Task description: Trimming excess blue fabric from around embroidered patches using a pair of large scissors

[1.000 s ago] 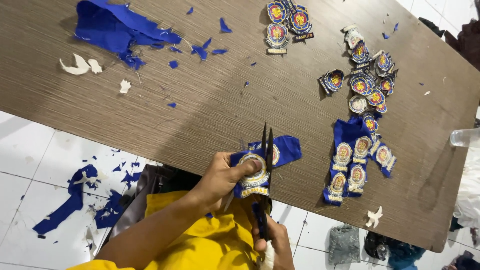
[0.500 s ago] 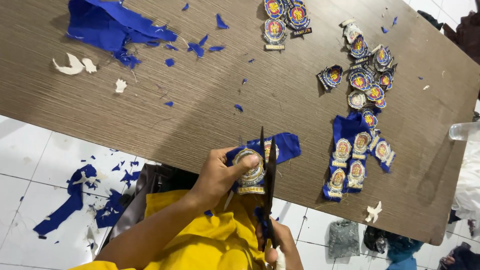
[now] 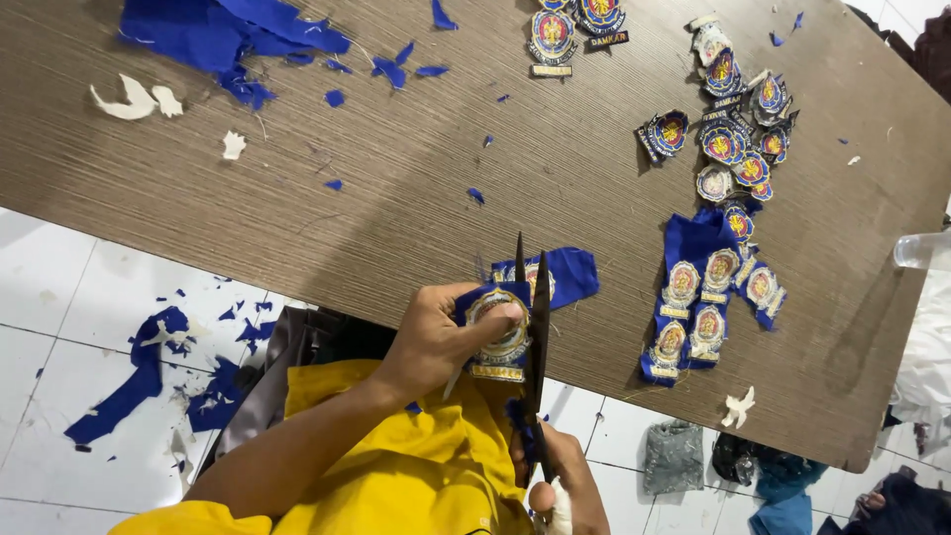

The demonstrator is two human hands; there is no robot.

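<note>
We are trimming: our left hand (image 3: 436,342) pinches a round embroidered badge on blue cloth (image 3: 500,332), low centre at the brown wood-grain worktop (image 3: 396,198) edge. Our right hand (image 3: 565,485) grips black scissors (image 3: 535,337), blades parted. Next, we judge, a careful cut along the border.

The counter (image 3: 416,188) looks like brown wood with fine lines, and it is matt. The patch (image 3: 498,332) is blue cloth with stitched thread, and so are the scraps (image 3: 223,35). The scissors (image 3: 536,327) are dark metal, and the floor (image 3: 59,297) is smooth, shiny white tile.
</note>
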